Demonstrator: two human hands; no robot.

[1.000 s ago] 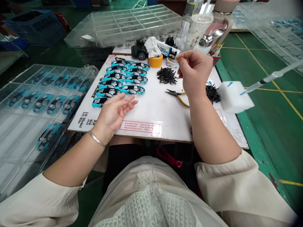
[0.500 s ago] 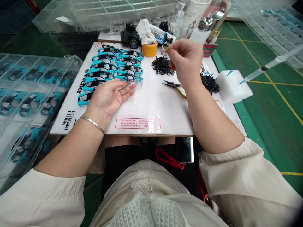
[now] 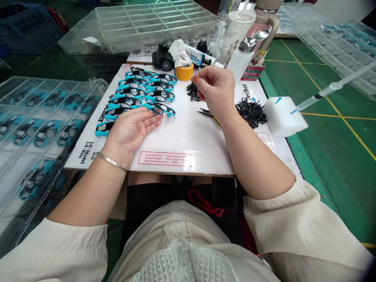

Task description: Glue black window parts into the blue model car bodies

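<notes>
Palm up, my left hand lies with loosely spread fingers at the front of two columns of blue and black glasses-like frames; nothing shows clearly in its palm. My right hand is raised over the board, thumb and fingertips pinched beside a pile of small black pieces. Whatever is between those fingertips is too small to make out. Below my right hand are pliers with yellow handles, partly covered by the forearm. A second black pile lies right of my right wrist.
A white foam block with a syringe stuck in it stands at the right edge. Along the back are an orange tape roll, a tube, a white bottle and a cup. Clear compartment trays stand left and behind.
My right hand has moved slightly left, towards the tape roll and over the nearer black pile, still pinched. My left hand's fingers have curled in a little. The whole view has shifted slightly.
</notes>
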